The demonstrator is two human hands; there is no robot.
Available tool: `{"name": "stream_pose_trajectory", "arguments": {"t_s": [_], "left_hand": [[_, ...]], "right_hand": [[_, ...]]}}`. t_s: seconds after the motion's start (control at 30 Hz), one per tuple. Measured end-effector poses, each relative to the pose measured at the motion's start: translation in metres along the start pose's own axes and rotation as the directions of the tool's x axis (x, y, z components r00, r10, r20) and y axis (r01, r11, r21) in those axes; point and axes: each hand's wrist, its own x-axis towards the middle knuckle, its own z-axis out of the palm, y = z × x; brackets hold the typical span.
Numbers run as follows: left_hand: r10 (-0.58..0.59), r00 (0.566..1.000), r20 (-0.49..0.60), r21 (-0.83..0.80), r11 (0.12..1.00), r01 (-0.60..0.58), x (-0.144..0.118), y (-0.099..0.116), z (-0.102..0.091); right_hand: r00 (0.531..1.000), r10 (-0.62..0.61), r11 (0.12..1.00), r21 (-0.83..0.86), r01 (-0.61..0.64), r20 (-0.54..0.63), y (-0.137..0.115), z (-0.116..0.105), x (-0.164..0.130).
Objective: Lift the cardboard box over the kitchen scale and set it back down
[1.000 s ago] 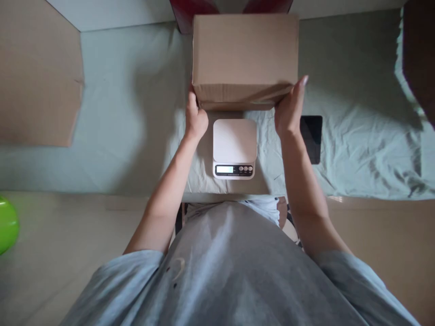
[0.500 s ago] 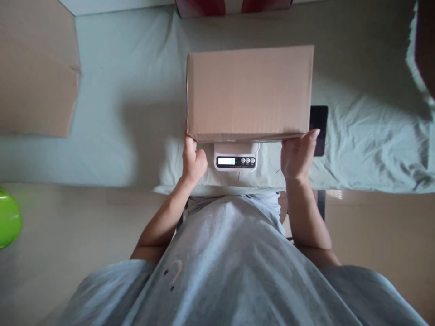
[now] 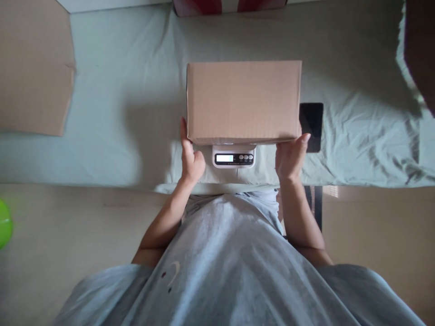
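Two bare hands grip a plain brown cardboard box [image 3: 244, 102] by its near lower corners: the left hand [image 3: 190, 158] has its thumb up the box's left edge with the fingers curled below, and the right hand [image 3: 289, 156] cups the right corner with its fingertips on the near edge. Nearest of all, a grey T-shirt [image 3: 224, 267] fills the bottom of the view and hides the person's lap; a small mark on its chest is too blurred to read. Just in front of the box's near edge, a white kitchen scale [image 3: 234, 156] shows only its front strip, with a lit display whose figures cannot be made out and three round buttons beside it; the weighing plate is hidden under the box, so whether the box rests on it or hangs just above cannot be told. The box carries no print or label on its visible faces. Right of the box, touching its edge in the view, lies a dark phone [image 3: 311, 124], partly covered by the right fingertips. All this sits on a bed with a pale green sheet [image 3: 129, 90]. Far left of the box lies a flat cardboard sheet [image 3: 34, 68], cut off by the frame; a green object [image 3: 5, 222] is clipped at the left edge. Beyond the box, a red-and-white thing [image 3: 231, 6] is cut off at the top.
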Motion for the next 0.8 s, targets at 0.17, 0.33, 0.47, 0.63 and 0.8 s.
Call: {"name": "stream_pose_trajectory", "arguments": {"t_s": [0.17, 0.33, 0.47, 0.63, 0.8], "left_hand": [[0.168, 0.985, -0.047, 0.006, 0.986, -0.168, 0.006, -0.003, -0.012], [0.119, 0.990, -0.074, 0.030, 0.993, -0.117, 0.004, -0.016, -0.029], [0.074, 0.992, -0.104, 0.072, 0.995, -0.067, -0.001, -0.022, -0.034], [0.058, 0.993, -0.098, 0.045, 0.998, -0.053, -0.006, -0.005, -0.032], [0.053, 0.998, -0.043, 0.049, 0.997, -0.051, -0.009, 0.032, -0.025]], "right_hand": [[1.000, 0.020, 0.999, 0.031, -0.020, 0.001, 0.004, -0.023, 0.002], [0.996, 0.075, 0.997, -0.002, -0.076, -0.048, 0.012, -0.037, 0.000], [0.994, 0.087, 0.996, 0.028, -0.085, -0.069, 0.016, -0.039, -0.002], [0.992, 0.095, 0.995, 0.031, -0.093, -0.086, 0.009, -0.038, -0.002], [0.997, 0.036, 0.999, 0.020, -0.035, -0.074, -0.007, -0.029, -0.008]]}}
